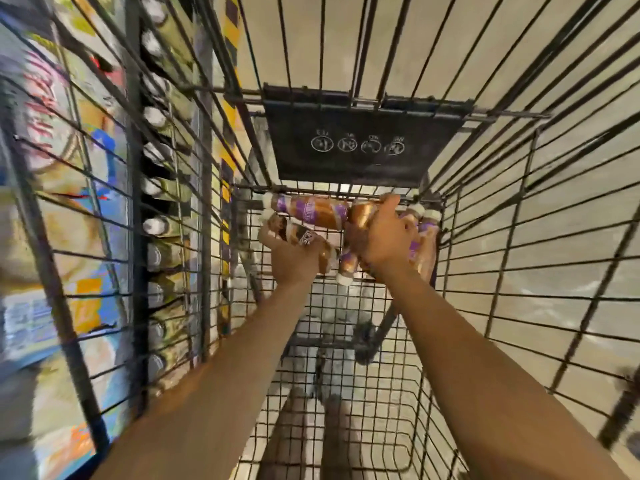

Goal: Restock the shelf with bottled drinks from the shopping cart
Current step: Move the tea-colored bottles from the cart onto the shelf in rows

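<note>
bare forearms, left hand clamped round one bottle, right hand clutching several bottles deep in cart

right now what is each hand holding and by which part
The left hand grips one brown bottle around its body. The right hand is closed over a cluster of bottles around their bodies; how many it holds cannot be told.

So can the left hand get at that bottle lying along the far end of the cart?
Probably yes. The bottle lies just beyond the left hand, uncovered, though that hand already grips another bottle.
</note>
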`<action>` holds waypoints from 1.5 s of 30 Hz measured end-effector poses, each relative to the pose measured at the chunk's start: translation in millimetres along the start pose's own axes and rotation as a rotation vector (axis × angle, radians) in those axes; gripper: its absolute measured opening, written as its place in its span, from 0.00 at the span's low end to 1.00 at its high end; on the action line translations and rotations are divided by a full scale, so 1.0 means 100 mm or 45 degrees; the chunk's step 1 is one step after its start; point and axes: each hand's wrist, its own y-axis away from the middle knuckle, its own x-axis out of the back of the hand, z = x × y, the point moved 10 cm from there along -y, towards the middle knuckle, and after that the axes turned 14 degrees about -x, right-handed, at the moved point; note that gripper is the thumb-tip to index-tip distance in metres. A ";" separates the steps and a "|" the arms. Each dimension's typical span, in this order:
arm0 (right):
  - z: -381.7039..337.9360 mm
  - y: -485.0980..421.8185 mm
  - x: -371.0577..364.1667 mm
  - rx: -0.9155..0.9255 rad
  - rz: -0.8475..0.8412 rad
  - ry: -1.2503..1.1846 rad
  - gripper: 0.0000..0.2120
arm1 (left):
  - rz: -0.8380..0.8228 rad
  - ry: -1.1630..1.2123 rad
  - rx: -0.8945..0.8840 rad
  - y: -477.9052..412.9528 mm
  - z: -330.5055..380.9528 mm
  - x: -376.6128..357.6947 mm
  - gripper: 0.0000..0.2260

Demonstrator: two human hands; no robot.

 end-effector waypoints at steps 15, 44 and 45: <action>0.80 1.72 0.86 -0.460 -0.550 -1.107 0.12 | -0.456 0.175 -0.066 1.48 0.76 0.86 0.28; -0.27 6.09 2.15 0.653 -1.488 -0.772 0.45 | -0.110 1.033 -0.460 5.09 1.28 3.85 0.35; -0.33 6.27 2.10 0.702 -1.504 -0.731 0.43 | -0.070 1.037 -0.501 5.22 1.22 4.01 0.34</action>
